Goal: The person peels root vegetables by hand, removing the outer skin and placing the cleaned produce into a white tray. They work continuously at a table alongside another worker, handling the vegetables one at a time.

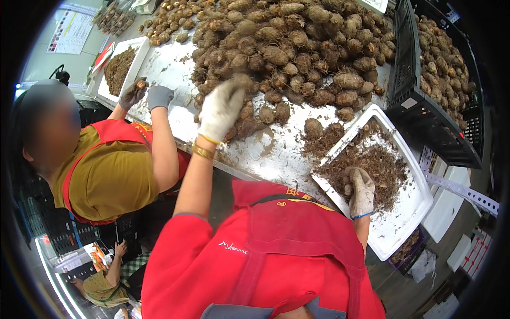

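Observation:
My left hand (222, 110), in a white glove, reaches over the near side of a heap of brown, hairy taro roots (276, 45). Motion smears its fingertips, so its grip is unclear. Just under and beside it lie a few taros (249, 126) on the white worktop. My right hand (362, 192), also gloved, is low over a white tray (422, 204) strewn with brown root fibres and scrapings (380, 170). Its fingers are curled closed; what they hold, if anything, is hidden among the brown scraps.
A black crate (406, 64) full of taros stands tilted at the right. On my left, a co-worker (106, 170) holds a small root in a gloved hand beside another white tray (139, 50) of scrapings. Cleaner taros (170, 16) lie at the far left.

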Action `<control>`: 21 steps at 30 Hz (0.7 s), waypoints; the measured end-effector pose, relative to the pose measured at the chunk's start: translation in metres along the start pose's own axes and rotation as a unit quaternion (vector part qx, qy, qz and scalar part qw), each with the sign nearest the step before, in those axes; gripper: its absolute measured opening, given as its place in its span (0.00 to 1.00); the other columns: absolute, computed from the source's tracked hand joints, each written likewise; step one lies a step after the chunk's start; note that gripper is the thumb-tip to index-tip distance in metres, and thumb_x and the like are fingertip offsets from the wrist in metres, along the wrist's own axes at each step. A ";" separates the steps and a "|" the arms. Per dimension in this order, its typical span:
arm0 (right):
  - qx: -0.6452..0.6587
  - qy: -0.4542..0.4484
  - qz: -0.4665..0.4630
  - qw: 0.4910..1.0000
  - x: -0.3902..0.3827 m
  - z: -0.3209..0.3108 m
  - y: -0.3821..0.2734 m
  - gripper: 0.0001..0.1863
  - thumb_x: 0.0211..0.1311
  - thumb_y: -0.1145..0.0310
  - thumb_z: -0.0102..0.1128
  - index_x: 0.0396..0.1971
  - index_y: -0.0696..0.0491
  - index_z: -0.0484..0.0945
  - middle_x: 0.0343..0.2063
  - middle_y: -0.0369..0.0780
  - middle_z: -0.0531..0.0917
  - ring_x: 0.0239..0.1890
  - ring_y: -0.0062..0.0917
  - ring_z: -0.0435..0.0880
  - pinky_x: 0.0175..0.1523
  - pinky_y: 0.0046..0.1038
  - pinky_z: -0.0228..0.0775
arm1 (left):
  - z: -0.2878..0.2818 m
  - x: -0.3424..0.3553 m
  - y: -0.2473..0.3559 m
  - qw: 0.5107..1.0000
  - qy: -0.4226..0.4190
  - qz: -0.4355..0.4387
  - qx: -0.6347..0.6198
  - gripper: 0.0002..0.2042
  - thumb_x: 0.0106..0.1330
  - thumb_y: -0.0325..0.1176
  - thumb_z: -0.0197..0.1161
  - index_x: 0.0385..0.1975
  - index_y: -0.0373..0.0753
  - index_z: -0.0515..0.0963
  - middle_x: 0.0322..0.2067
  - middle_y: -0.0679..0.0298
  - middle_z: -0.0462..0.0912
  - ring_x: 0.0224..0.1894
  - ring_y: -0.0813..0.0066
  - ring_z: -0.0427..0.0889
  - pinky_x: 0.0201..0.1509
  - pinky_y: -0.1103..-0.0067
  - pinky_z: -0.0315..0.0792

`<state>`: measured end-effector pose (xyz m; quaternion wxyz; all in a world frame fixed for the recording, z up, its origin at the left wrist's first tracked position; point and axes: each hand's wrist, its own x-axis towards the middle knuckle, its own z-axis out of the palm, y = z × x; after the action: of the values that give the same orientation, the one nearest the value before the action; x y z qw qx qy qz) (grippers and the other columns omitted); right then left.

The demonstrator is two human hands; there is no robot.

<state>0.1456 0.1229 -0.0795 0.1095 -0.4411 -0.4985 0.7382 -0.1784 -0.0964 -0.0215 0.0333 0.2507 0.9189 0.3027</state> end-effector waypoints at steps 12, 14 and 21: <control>-0.104 -0.052 -0.043 0.992 0.005 0.028 -0.014 0.13 0.65 0.64 0.59 0.42 0.58 0.79 0.31 0.36 0.84 0.21 0.12 0.74 0.24 0.16 0.64 | 0.018 -0.013 -0.033 0.984 -0.023 -0.038 0.170 0.20 0.51 0.32 0.64 0.46 0.37 0.74 0.43 0.51 0.79 0.46 0.51 0.78 0.52 0.66 0.73; -0.129 -0.057 -0.063 0.988 0.000 0.028 -0.026 0.14 0.64 0.64 0.59 0.43 0.58 0.80 0.34 0.37 0.83 0.29 0.15 0.77 0.31 0.18 0.70 | 0.012 -0.022 -0.003 0.996 -0.020 -0.064 -0.065 0.20 0.59 0.35 0.61 0.51 0.35 0.72 0.44 0.53 0.79 0.43 0.59 0.81 0.47 0.68 0.77; -0.315 -0.085 -0.383 0.864 -0.006 0.070 -0.081 0.29 0.53 0.58 0.68 0.52 0.57 0.74 0.45 0.45 0.78 0.38 0.29 0.80 0.46 0.30 0.75 | 0.058 -0.055 0.065 0.503 -0.308 -0.192 -0.785 0.27 0.68 0.43 0.54 0.63 0.35 0.60 0.54 0.56 0.73 0.50 0.66 0.78 0.41 0.72 0.82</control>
<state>0.0729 0.1136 -0.0007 0.1960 -0.1621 -0.8418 0.4761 -0.0898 -0.0467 -0.0364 0.5542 0.0168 0.2625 0.7897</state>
